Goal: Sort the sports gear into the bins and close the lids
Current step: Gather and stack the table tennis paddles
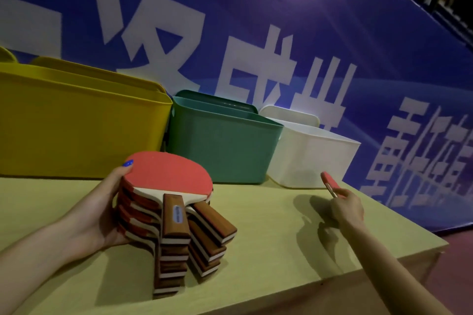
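A stack of table tennis paddles [163, 202] stood on the pale, matte wooden table [268, 233], each with a smooth red rubber face, a light wooden edge and a glossy brown handle with a cream stripe along its side. The handles fanned out toward the near edge of the table, and the top one carried a small oval label. The left hand [102, 212] cupped the stack's left side, palm against the layered edges and a blue-nailed thumb hooked over the rim of the top paddle.

The right hand [345, 206] reached forward with its fingers curled round the handle of a single paddle [330, 183], seen nearly edge-on, its red blade raised just in front of the white bin [312, 158].

Three smooth plastic bins with rounded corners stood in a row along the back of the table: a large yellow bin [76, 133] on the left, a green bin [220, 146] in the middle and the white one on the right. All were open, and a matching lid stood upright behind each. Behind them hung a blue banner [256, 20] with large white characters.
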Tool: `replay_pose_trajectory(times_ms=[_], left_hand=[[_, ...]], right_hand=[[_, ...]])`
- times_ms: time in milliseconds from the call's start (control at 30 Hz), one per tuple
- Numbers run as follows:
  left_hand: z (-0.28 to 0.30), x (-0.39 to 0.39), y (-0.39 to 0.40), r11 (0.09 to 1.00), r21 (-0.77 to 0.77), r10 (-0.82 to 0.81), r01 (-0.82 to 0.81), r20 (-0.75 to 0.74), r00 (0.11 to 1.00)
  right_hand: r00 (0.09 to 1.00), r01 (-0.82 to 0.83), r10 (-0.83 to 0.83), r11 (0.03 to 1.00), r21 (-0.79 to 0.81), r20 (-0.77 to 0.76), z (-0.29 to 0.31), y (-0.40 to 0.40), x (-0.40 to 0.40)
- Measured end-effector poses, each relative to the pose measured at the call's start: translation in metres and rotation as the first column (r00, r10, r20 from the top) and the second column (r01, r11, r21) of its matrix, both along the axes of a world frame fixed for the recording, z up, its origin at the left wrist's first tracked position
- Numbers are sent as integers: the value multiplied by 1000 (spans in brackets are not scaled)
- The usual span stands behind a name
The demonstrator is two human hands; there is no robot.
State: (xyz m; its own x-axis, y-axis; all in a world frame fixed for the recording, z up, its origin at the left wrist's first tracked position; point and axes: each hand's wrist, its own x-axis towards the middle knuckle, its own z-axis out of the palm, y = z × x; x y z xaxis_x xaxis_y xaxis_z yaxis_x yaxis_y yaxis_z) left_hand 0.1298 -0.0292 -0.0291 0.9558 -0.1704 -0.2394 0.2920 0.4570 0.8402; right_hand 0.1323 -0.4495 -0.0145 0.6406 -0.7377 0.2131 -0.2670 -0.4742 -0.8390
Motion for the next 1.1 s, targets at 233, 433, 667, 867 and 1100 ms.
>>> replay_pose_trajectory(times_ms=[233, 433, 667, 867, 1100], left_hand=[[-5, 0, 4, 999, 52, -12, 13, -10, 1000], [-4, 0, 7, 999, 49, -13, 14, -19, 1000], [0, -5, 3, 999, 41, 26, -25, -12, 1000], [0, -6, 5, 1000, 9, 13, -13, -21, 1000], [-1, -1, 13, 999, -23, -44, 43, -40, 998]], right_hand=[[701, -709, 425, 503, 494, 573, 63, 114, -50], [483, -836, 830, 532, -133, 278, 60, 200, -52], [450, -826, 893, 407, -390, -20, 41, 231, -44], [498, -803, 862, 419, -424, -92, 44, 232, -50], [559, -739, 824, 445, -506, -91, 36, 229, -53]])
